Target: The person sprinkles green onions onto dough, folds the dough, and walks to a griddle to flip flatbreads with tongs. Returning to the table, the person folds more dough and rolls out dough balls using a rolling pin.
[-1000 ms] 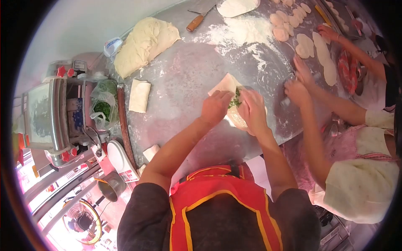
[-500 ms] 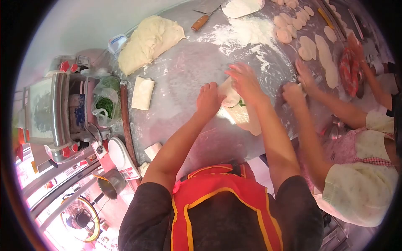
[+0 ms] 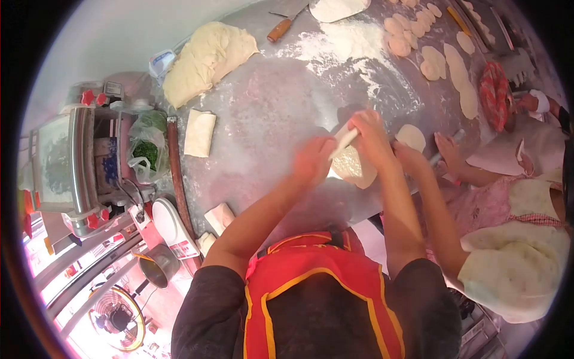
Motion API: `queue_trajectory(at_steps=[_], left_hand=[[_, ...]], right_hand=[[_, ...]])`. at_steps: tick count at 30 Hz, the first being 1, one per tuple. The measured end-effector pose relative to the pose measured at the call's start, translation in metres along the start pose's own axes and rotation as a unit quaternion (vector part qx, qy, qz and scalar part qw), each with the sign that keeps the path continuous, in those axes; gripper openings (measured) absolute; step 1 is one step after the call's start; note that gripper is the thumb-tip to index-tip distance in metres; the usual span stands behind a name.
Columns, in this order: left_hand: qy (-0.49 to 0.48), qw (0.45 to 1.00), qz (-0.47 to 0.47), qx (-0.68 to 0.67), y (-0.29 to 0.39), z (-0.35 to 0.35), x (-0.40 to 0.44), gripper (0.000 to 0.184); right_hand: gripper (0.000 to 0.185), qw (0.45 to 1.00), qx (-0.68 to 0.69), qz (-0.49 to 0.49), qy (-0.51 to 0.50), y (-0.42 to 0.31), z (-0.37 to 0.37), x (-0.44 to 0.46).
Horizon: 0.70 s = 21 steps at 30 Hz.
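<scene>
A thin dough sheet (image 3: 354, 170) lies in front of me on the floured table, its far edge gathered into a pale roll. My right hand (image 3: 369, 136) is closed over the right end of that roll. At the roll's left end is my left hand (image 3: 315, 159), fingers curled around it and somewhat smeared by motion. The lower part of the sheet lies open, with a wet sheen on it.
A co-worker's hand (image 3: 410, 158) is close on my right, by a dough disc (image 3: 411, 137). A large dough mass (image 3: 206, 63), folded dough piece (image 3: 200, 133), wooden-handled scraper (image 3: 279, 30), long wooden rod (image 3: 177, 179) and scale (image 3: 170, 220) stand around. Several dough pieces (image 3: 402, 45) lie far right.
The sheet's far edge has been rolled up, and the green filling seen before is now hidden. My right hand has moved down and right. The co-worker's hands have come nearer the table's front edge.
</scene>
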<state>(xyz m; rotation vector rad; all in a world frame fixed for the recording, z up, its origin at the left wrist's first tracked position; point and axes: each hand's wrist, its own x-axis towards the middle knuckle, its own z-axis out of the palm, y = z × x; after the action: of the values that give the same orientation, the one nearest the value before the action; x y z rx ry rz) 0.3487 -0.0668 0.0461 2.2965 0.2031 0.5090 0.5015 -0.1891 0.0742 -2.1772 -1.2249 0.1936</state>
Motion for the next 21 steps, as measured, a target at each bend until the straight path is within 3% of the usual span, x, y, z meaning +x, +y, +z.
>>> queue_trajectory(at_steps=[4,15,19,21], left_hand=[[-0.044,0.998,0.037,0.031,0.009,0.018,-0.013,0.032],[-0.095,0.992,0.075,0.033,0.022,0.045,-0.032,0.028],[-0.118,0.992,0.049,-0.014,0.010,0.036,-0.022,0.034],[-0.069,0.997,-0.037,0.023,0.013,0.032,-0.007,0.035]], right_hand=[[0.022,1.000,-0.018,0.016,0.007,-0.005,-0.013,-0.030],[0.033,0.995,-0.060,0.036,0.067,0.004,-0.003,-0.074],[0.033,0.969,-0.013,0.235,0.072,0.001,0.005,-0.128],[0.036,0.931,0.035,0.355,0.082,-0.002,0.012,-0.147]])
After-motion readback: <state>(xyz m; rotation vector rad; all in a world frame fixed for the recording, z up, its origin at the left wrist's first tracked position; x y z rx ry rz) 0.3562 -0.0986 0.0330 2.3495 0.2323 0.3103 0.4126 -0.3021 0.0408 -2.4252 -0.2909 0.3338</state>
